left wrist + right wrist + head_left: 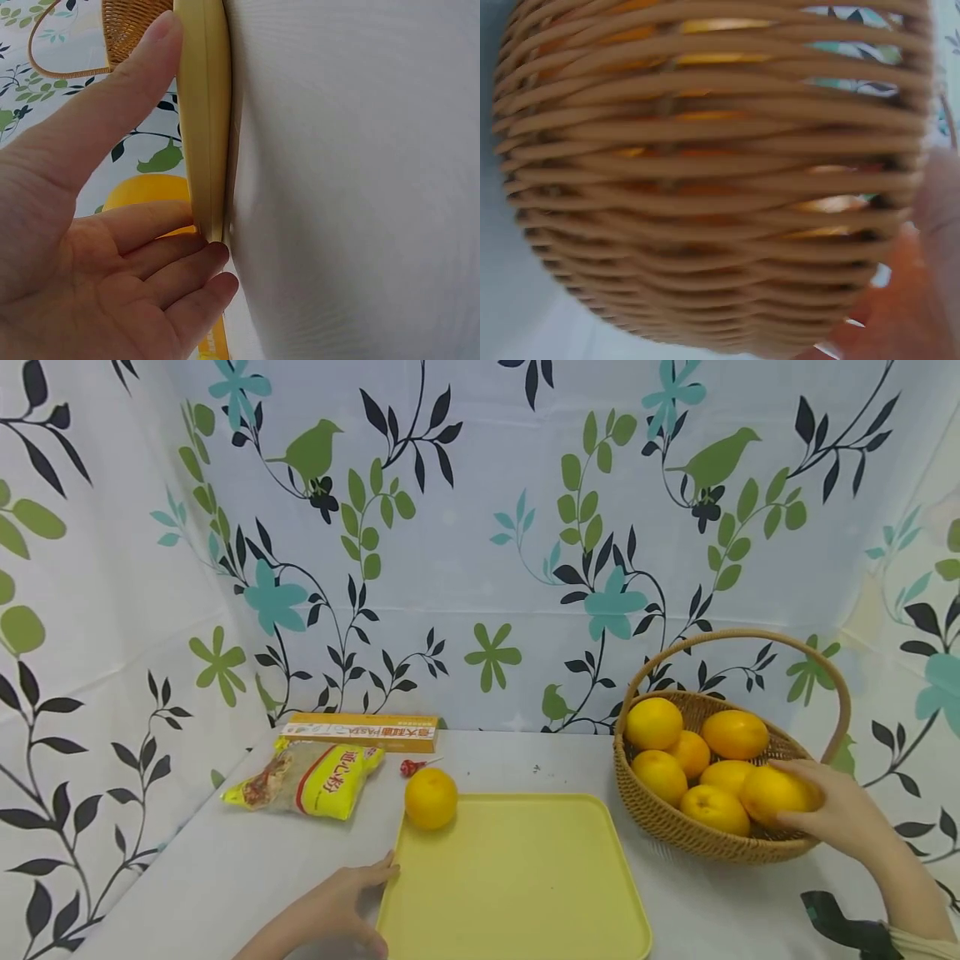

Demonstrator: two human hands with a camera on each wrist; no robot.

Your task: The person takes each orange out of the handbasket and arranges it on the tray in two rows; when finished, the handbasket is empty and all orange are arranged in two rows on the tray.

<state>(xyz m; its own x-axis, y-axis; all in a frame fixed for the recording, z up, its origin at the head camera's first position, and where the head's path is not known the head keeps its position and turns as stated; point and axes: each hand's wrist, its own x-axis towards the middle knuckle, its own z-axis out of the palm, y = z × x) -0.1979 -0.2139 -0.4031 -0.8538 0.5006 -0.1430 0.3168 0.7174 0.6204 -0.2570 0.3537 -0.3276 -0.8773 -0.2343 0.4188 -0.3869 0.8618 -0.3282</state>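
Both hands work: right hand [840,814] grips a basket orange [776,793], left hand [337,906] lies open against the tray [517,893].

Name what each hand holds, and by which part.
The right hand grips an orange in the basket, around its near side. The left hand touches the yellow tray's left edge.

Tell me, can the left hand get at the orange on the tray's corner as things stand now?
Probably yes. The left hand rests at the tray edge, fingers straight, holding nothing. The orange sits just beyond it, with nothing between them.
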